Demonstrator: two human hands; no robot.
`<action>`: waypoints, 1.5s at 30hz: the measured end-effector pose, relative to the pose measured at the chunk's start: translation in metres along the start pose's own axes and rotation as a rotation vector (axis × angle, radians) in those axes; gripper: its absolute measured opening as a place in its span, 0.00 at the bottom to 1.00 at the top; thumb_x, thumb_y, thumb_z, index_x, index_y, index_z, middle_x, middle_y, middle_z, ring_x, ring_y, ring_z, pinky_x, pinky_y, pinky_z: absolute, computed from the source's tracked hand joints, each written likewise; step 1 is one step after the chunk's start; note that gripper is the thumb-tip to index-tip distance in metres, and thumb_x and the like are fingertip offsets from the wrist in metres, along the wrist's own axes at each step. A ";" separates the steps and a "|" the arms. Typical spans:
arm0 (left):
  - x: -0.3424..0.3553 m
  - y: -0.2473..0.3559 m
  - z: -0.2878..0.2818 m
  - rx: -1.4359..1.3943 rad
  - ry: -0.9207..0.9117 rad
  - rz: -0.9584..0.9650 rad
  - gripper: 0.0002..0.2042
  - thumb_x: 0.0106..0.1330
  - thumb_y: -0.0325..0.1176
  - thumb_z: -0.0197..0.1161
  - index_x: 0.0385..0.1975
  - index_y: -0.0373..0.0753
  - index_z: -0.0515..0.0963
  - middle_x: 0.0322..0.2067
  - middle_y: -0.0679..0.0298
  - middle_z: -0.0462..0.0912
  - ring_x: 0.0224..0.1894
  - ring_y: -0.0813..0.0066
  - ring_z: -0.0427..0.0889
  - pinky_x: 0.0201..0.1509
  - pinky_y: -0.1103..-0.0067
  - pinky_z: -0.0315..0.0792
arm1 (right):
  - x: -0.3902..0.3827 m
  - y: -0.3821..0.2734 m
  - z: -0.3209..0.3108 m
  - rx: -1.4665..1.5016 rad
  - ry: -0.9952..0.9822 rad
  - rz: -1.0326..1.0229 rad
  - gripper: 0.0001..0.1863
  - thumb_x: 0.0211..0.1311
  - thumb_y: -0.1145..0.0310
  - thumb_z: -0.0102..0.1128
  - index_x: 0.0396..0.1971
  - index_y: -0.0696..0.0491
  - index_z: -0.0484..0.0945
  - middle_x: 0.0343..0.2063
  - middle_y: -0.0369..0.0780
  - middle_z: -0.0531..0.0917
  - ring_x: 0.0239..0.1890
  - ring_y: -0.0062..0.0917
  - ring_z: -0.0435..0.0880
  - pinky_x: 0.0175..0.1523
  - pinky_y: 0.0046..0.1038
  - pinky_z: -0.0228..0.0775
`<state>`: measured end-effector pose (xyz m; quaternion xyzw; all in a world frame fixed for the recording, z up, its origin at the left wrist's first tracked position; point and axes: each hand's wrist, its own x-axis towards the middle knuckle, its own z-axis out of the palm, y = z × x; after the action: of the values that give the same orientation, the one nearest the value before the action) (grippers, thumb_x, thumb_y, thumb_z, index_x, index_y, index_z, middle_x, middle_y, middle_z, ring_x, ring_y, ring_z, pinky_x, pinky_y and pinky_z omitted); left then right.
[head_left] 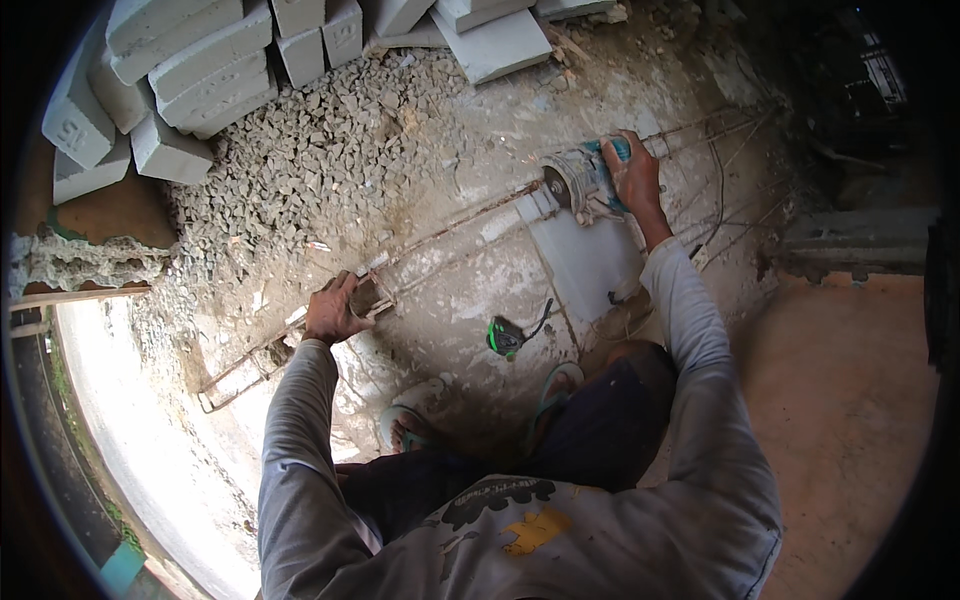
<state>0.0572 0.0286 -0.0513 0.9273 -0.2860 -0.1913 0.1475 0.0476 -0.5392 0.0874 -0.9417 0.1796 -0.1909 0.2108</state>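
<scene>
My right hand [636, 182] is closed round the teal handle of a handheld circular cutter [590, 180]. Its round dark blade faces left, close to a rusty steel bar of a long rebar frame [455, 222]. Further left, my left hand [335, 308] grips the same frame, with the thumb toward me. A small brown block [367, 295] sits beside those fingers, partly hidden. The frame runs slantwise across the ground, from lower left to upper right. Beneath the cutter lies a pale grey sheet or slab [590, 258]. On the ground before my feet rests a black-and-green tape measure [506, 338].
Grey concrete blocks [215, 70] are stacked at the far left, with more at the top. A gravel heap [330, 130] spreads beside them. Loose rods and a cable [720, 190] lie at the right. My sandalled feet [408, 428] stand just behind the frame.
</scene>
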 end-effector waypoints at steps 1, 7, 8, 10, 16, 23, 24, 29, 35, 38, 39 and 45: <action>0.001 0.001 -0.002 -0.011 -0.019 -0.008 0.40 0.42 0.49 0.83 0.55 0.40 0.71 0.53 0.53 0.81 0.56 0.46 0.83 0.56 0.59 0.79 | 0.001 0.000 0.000 -0.007 -0.001 0.005 0.21 0.72 0.55 0.68 0.55 0.53 0.81 0.39 0.59 0.88 0.46 0.60 0.87 0.49 0.51 0.78; 0.000 0.002 0.000 -0.020 -0.002 -0.002 0.40 0.41 0.49 0.83 0.54 0.40 0.71 0.53 0.53 0.81 0.55 0.46 0.83 0.55 0.59 0.79 | 0.009 0.001 0.005 -0.004 0.026 -0.027 0.22 0.73 0.54 0.67 0.56 0.54 0.81 0.40 0.59 0.88 0.47 0.60 0.87 0.50 0.52 0.78; 0.000 0.002 0.000 -0.019 0.012 0.003 0.40 0.41 0.49 0.84 0.54 0.40 0.71 0.52 0.53 0.81 0.55 0.45 0.83 0.55 0.59 0.79 | 0.011 -0.003 0.006 -0.009 0.028 -0.030 0.22 0.73 0.53 0.67 0.56 0.54 0.81 0.40 0.59 0.88 0.47 0.60 0.87 0.50 0.52 0.78; -0.001 0.003 -0.002 -0.024 -0.008 -0.007 0.39 0.41 0.49 0.84 0.53 0.41 0.71 0.52 0.53 0.81 0.54 0.45 0.83 0.54 0.58 0.79 | 0.012 -0.008 0.004 -0.010 -0.001 0.011 0.23 0.73 0.53 0.66 0.57 0.54 0.80 0.41 0.58 0.88 0.47 0.60 0.87 0.51 0.52 0.78; -0.001 0.002 -0.002 -0.017 -0.034 -0.007 0.40 0.42 0.51 0.84 0.54 0.42 0.71 0.54 0.55 0.79 0.54 0.46 0.85 0.54 0.56 0.80 | 0.017 -0.015 0.009 -0.015 -0.007 0.024 0.23 0.73 0.53 0.66 0.58 0.53 0.80 0.42 0.57 0.88 0.48 0.59 0.87 0.52 0.50 0.79; -0.001 0.004 -0.006 -0.002 -0.067 -0.023 0.41 0.44 0.52 0.84 0.56 0.42 0.70 0.57 0.56 0.78 0.54 0.46 0.86 0.54 0.55 0.81 | 0.016 -0.020 0.006 -0.027 -0.011 0.033 0.23 0.73 0.53 0.66 0.58 0.53 0.80 0.42 0.58 0.88 0.49 0.59 0.87 0.51 0.51 0.78; -0.001 0.004 -0.005 0.002 -0.060 -0.017 0.41 0.44 0.53 0.84 0.56 0.42 0.70 0.57 0.56 0.78 0.54 0.46 0.86 0.54 0.55 0.81 | 0.016 -0.021 0.005 -0.036 -0.014 0.032 0.23 0.73 0.53 0.67 0.58 0.53 0.80 0.42 0.58 0.88 0.48 0.59 0.87 0.51 0.51 0.78; -0.002 0.001 -0.002 0.010 -0.058 -0.020 0.41 0.45 0.54 0.84 0.56 0.41 0.70 0.57 0.56 0.78 0.54 0.46 0.85 0.54 0.56 0.81 | 0.009 -0.023 0.000 -0.025 -0.020 0.051 0.23 0.73 0.53 0.67 0.57 0.54 0.80 0.42 0.59 0.88 0.48 0.59 0.86 0.51 0.51 0.78; -0.001 0.001 -0.002 0.002 -0.063 -0.014 0.41 0.44 0.54 0.84 0.55 0.42 0.70 0.56 0.55 0.79 0.56 0.46 0.85 0.55 0.56 0.81 | 0.014 -0.018 0.004 -0.013 -0.013 -0.011 0.23 0.73 0.53 0.66 0.58 0.54 0.79 0.42 0.59 0.88 0.49 0.59 0.86 0.51 0.51 0.78; -0.003 0.003 -0.003 -0.026 0.004 0.004 0.39 0.40 0.48 0.84 0.52 0.41 0.71 0.50 0.54 0.81 0.52 0.46 0.84 0.52 0.58 0.79 | 0.014 -0.018 0.006 -0.030 0.000 0.009 0.23 0.73 0.55 0.66 0.59 0.54 0.79 0.43 0.59 0.88 0.49 0.59 0.86 0.51 0.50 0.78; -0.003 0.003 -0.004 -0.018 -0.008 0.007 0.40 0.42 0.50 0.84 0.53 0.42 0.71 0.52 0.55 0.80 0.53 0.46 0.84 0.53 0.57 0.79 | 0.015 -0.018 0.007 -0.027 -0.003 0.015 0.23 0.73 0.55 0.66 0.59 0.54 0.79 0.43 0.59 0.88 0.49 0.59 0.86 0.51 0.50 0.78; -0.001 0.001 -0.005 -0.006 -0.068 -0.022 0.42 0.44 0.53 0.84 0.57 0.42 0.71 0.57 0.56 0.79 0.54 0.46 0.86 0.55 0.55 0.81 | 0.019 -0.017 0.012 -0.029 0.040 -0.035 0.20 0.74 0.55 0.68 0.55 0.53 0.82 0.38 0.57 0.89 0.44 0.56 0.89 0.48 0.46 0.79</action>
<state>0.0577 0.0290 -0.0462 0.9229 -0.2801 -0.2251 0.1382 0.0734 -0.5287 0.0903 -0.9436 0.1700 -0.2109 0.1902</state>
